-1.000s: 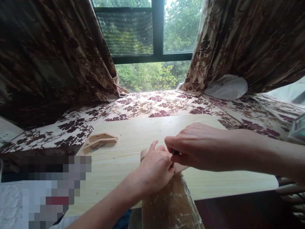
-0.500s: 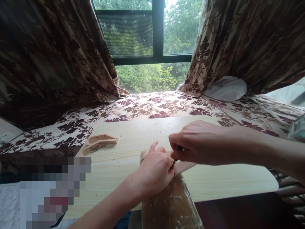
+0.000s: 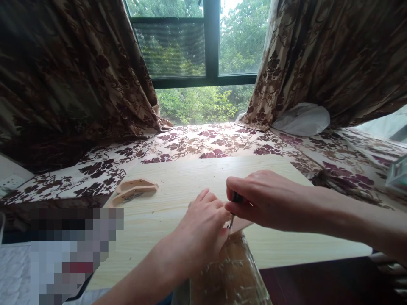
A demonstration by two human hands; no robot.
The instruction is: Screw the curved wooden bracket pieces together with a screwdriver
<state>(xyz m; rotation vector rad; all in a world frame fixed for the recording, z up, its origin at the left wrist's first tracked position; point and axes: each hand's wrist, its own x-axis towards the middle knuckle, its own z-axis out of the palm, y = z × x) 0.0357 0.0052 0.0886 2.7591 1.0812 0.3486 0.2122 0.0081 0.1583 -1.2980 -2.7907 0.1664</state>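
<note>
Brown and wrapped in shiny clear film, a box-like block (image 3: pixel 230 275) is seen at the bottom centre of the frame. Just above it, a flat wooden piece (image 3: pixel 243 223) is partly covered by the left hand (image 3: pixel 203 226), which is laid over it from the lower left; its fingertips are hidden, so whether the piece is gripped or merely pressed cannot be told. A slim tool (image 3: pixel 237 197) with a dark handle is gripped in the closed fingers of the right hand (image 3: pixel 254 199), and its metal shaft is pointed down beside the left thumb, at the wooden piece.

Beneath and around the hands, the pale wood-grain counter (image 3: pixel 168 233) is spread across the middle. At its left edge, angled wooden parts (image 3: pixel 144 188) are placed, with small metal pieces (image 3: pixel 132 196) beside them. Farther back, floral cloth (image 3: pixel 190 144) is laid below the window (image 3: pixel 211 46), and a whitish plastic bag (image 3: pixel 303 119) is set at right. The window is flanked by patterned curtains (image 3: pixel 104 63); green foliage (image 3: pixel 193 106) is seen outside.
</note>
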